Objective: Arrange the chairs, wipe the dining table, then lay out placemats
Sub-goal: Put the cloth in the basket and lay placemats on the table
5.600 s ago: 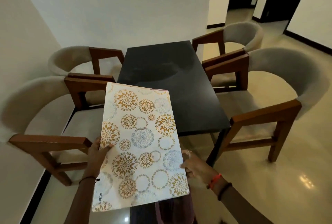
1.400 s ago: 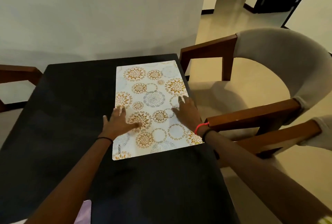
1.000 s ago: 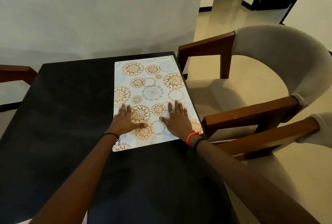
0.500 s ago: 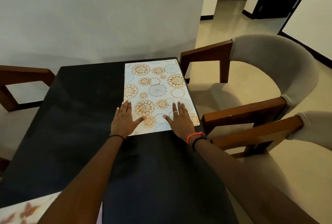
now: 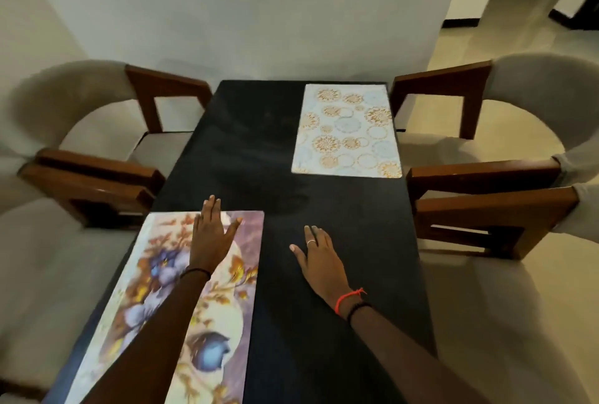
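Two placemats lie on the dark dining table (image 5: 324,290): the circle-patterned placemat (image 5: 346,131) far right, the floral placemat (image 5: 207,322) near left. The left hand (image 5: 209,235) rests spread, flat on the floral one; the right hand (image 5: 319,253) lies open on bare tabletop. To finish well, slide it square to the table's edge. Both mats look thin, smooth, rectangular, probably plastic.

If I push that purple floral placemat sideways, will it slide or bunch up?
The floral placemat probably slides: it lies flat and thin on the smooth dark table. It looks semi-stiff, unlikely to bunch. The left hand pressing flat should steer it.
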